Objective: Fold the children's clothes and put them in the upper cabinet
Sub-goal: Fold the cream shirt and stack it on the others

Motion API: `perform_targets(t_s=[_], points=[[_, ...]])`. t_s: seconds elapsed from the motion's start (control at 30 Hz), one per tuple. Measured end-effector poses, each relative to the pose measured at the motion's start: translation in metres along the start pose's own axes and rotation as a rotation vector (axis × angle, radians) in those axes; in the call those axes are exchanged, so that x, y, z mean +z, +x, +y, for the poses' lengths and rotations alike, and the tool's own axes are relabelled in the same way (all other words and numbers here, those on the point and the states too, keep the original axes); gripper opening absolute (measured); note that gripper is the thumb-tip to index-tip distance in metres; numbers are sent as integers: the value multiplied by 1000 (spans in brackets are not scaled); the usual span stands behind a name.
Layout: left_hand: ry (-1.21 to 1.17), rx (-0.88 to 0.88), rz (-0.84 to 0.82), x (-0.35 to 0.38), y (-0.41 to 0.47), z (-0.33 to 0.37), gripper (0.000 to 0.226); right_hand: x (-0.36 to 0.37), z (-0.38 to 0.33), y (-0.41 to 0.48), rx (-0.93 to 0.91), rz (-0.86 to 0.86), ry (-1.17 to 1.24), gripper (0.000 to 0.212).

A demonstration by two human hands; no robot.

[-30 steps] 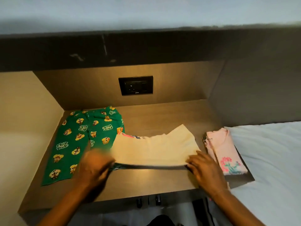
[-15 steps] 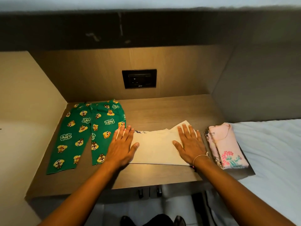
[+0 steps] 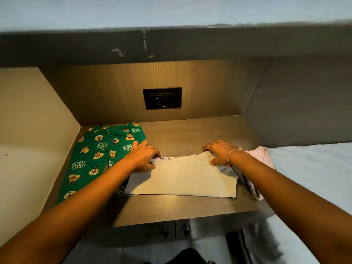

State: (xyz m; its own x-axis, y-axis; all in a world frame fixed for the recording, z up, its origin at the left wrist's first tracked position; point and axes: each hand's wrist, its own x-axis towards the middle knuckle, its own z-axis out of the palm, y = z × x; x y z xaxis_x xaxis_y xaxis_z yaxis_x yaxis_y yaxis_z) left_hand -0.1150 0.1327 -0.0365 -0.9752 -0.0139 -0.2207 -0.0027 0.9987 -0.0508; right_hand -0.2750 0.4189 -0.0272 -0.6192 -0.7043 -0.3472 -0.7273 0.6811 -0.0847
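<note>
Both hands, left (image 3: pixel 142 159) and right (image 3: pixel 221 152), grip the cream shirt's (image 3: pixel 182 178) far corners; green pants (image 3: pixel 99 157) lie just left of it.

cream shirt (image 3: pixel 182 178) folded flat; green printed trousers (image 3: pixel 99 159) spread left.

A wooden shelf (image 3: pixel 190 210) is carrying three garments. Green trousers (image 3: pixel 95 159) are lying flat at the left. A cream shirt (image 3: pixel 186 178) is lying folded in the middle, overlapping the trousers. A pink top (image 3: pixel 263 155) is sitting at the right edge.
</note>
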Motion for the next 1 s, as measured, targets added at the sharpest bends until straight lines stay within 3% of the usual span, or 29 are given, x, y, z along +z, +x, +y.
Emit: perform_targets(t_s=[0.13,0.23,0.33,0.47,0.57,0.63,0.7,0.77,0.87,0.93,1.0], points=[[-46,5,16,-3,1,-2,24,2,3,1,31,-25,108,45],[-130,-20,78,-6,-6,-1,19,3,4,-7,38,26,185,17],[-182,-25,170,-6,-20,1,18,6,-1,-25,53,180,185,25],[-137,55,274,6,-50,-3,8,23,-13,-62,-99,351,63,27],[-124,69,114,21,-67,-5,21,39,-18,-79,-132,253,40,22],[-226,13,121,24,-70,-6,24,42,-17,-83,-111,216,79,26],[-296,-82,214,25,-70,-14,24,36,-13,-81,-59,296,190,21],[-243,-157,191,27,-69,-21,31,29,-8,-76,-5,388,206,21],[-190,-225,35,30,-69,-25,41,21,-11,-66,39,221,93,37],[-213,-245,75,31,-68,-23,36,23,-15,-62,59,122,32,40],[-243,-241,122,29,-68,-19,24,27,-15,-60,95,137,68,32]])
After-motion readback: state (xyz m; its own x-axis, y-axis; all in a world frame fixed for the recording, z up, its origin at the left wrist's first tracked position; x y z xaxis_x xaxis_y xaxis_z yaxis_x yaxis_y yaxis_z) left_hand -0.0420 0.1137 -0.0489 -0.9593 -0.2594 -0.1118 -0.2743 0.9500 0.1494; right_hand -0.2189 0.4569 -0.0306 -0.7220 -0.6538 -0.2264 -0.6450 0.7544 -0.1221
